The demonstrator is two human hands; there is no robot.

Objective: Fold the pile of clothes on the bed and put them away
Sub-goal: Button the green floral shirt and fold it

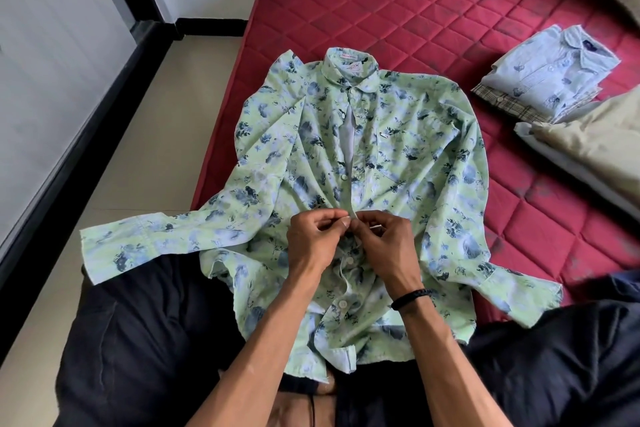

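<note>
A light green shirt with a blue floral print (408, 156) lies face up on the red quilted mattress (398, 3), collar at the far end, sleeves spread to both sides. My left hand (313, 239) and my right hand (384, 243) meet at the middle of the button placket; each pinches the front edge of the shirt there. Buttons below my hands are undone and the placket gapes open near the collar. The shirt's hem drapes over my lap in dark trousers.
A stack of folded shirts (550, 76), pale blue on top and plaid beneath, sits at the right on the mattress. Beige pillows (595, 146) lie just in front of the stack. Tiled floor (131, 163) and a white wall run along the left.
</note>
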